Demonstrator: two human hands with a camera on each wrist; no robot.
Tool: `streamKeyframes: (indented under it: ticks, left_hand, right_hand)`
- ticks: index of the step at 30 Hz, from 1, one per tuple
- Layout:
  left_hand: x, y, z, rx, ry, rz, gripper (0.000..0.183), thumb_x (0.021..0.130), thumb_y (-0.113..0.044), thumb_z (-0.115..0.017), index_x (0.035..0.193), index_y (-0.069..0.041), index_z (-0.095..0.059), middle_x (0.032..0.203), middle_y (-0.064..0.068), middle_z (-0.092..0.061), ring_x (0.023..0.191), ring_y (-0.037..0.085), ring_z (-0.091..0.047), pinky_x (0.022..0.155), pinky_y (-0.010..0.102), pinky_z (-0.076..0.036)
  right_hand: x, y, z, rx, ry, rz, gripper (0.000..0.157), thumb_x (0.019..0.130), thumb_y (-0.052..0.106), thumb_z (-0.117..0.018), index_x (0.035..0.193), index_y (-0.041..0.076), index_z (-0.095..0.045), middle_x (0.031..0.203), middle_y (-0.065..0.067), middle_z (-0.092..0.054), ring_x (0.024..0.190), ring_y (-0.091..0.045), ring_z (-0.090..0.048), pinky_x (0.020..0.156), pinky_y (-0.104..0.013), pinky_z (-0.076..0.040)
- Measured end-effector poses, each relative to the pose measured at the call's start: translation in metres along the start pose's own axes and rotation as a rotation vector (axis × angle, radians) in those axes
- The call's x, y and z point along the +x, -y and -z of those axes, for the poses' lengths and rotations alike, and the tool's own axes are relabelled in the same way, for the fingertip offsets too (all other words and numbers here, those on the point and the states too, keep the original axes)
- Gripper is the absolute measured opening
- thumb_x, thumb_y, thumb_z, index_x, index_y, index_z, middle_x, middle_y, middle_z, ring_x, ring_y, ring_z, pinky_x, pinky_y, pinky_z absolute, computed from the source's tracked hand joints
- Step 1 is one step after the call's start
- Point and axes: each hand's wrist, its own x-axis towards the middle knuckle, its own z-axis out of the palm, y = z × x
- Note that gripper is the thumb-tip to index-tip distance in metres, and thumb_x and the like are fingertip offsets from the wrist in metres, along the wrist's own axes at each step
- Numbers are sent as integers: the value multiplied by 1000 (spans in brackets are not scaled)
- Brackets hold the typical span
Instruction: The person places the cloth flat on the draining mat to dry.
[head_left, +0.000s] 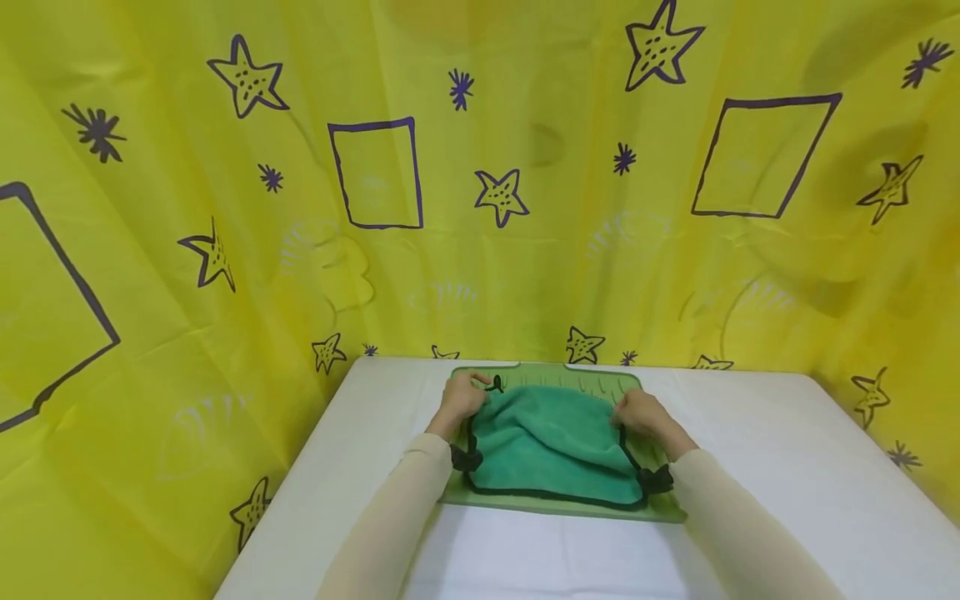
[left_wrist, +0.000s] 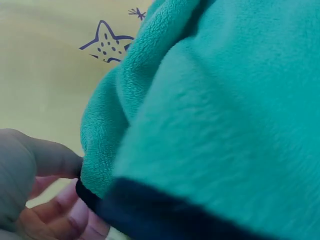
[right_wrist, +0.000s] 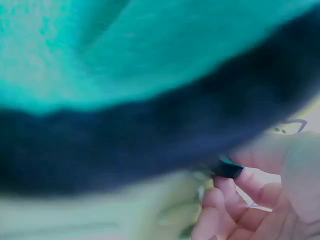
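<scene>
A teal towel [head_left: 547,450] with a dark border hangs rumpled over a green ridged board [head_left: 555,507], covering most of it. My left hand [head_left: 463,396] pinches the towel's far left corner, where a small dark loop [head_left: 495,383] sticks up by the fingertips. In the left wrist view, the thumb and fingers of the left hand [left_wrist: 55,195] meet at the dark edging. My right hand [head_left: 642,414] holds the right edge near the far corner. Its thumb and fingertips pinch a bit of dark trim [right_wrist: 229,168] in the right wrist view.
The board lies on a white table [head_left: 360,467]. Behind the table and along both sides hangs a yellow curtain [head_left: 450,275] with drawn stars and squares. Dark wrist straps [head_left: 467,458] overlap the towel's sides in the head view.
</scene>
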Motion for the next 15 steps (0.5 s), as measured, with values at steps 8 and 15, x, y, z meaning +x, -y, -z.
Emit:
streamKeyframes:
  ticks: [8,15]
  left_hand:
    - [5,-4,9,-9,-60,-92,36,92,5,-52,118,-13,-71,102,14,-66,60,20,-48,56,29,-38]
    - [9,0,4,-39,-101,-114,37,90,8,-50,110,-11,-75,80,9,-57,54,14,-30,52,28,-30]
  right_hand:
    - [8,11,13,4,-152,49,25,100,12,-57,117,-8,-56,110,-29,-61,91,-37,-60,73,-43,-51]
    - [21,16,16,74,-259,55,33,102,10,-51,129,-9,-51,117,-31,-56,107,-45,-57,88,-52,-50]
